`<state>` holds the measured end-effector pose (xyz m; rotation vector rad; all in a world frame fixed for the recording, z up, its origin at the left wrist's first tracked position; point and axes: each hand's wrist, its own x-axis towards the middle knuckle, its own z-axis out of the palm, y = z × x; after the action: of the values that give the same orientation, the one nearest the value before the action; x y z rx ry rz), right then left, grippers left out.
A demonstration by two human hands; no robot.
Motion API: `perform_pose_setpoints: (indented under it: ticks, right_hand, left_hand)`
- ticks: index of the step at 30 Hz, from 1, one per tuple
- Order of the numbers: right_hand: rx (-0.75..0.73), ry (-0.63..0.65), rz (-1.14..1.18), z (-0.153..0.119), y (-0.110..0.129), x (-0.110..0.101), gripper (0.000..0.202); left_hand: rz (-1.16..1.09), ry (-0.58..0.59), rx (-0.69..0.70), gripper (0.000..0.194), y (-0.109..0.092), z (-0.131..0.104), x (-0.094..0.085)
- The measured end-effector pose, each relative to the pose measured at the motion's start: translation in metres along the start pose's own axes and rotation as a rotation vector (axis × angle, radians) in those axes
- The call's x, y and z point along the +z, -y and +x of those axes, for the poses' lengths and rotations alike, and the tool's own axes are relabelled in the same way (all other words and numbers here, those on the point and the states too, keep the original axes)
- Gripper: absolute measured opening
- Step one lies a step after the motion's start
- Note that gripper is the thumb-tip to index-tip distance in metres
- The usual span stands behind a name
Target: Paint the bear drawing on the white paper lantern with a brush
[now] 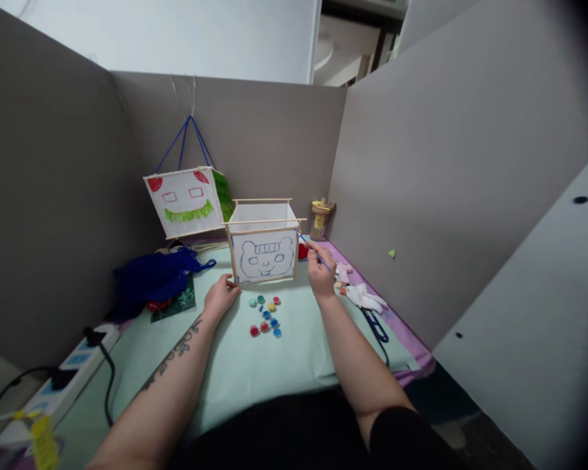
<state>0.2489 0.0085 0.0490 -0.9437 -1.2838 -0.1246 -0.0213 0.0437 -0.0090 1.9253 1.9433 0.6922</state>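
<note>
A white paper lantern (267,256) on a wooden stick frame stands upright on the table, with a bear face outlined in blue on its front. My left hand (221,295) has its fingers closed at the lantern's lower left corner. A thin blue paintbrush (325,262) is pinched in my right hand (321,271), its tip by the lantern's upper right edge; whether it touches the paper I cannot tell. Nearer to me lie several small paint pots (266,314) in red, blue, green and yellow.
A painted lantern (189,205) hangs by blue cords at the back left. Blue cloth (154,281) lies below it. White gloves (366,298) and a dark-handled tool (375,325) lie right. A power strip (73,365) runs along the left edge; grey partitions (274,143) enclose the table.
</note>
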Motion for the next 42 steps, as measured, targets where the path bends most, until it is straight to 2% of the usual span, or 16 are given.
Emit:
perform_pose_setpoints:
  ticks: [6,11,22,42]
  right_hand:
    - [0.008,0.002,0.054,-0.005,0.002,-0.005,0.022]
    - [0.067,0.020,0.046,-0.005,-0.001,0.001,0.018]
    - [0.063,0.065,0.062,-0.003,-0.006,0.008,0.019]
    - [0.084,-0.024,-0.006,-0.001,-0.008,0.007,0.020]
  left_hand:
    - [-0.009,0.002,0.000,0.047,-0.001,-0.001,0.000]
    - [-0.004,-0.004,0.004,0.047,0.000,-0.001,0.000]
    - [-0.003,-0.008,0.000,0.047,-0.003,-0.002,-0.001]
    - [-0.011,-0.024,0.021,0.049,0.004,0.001,0.003]
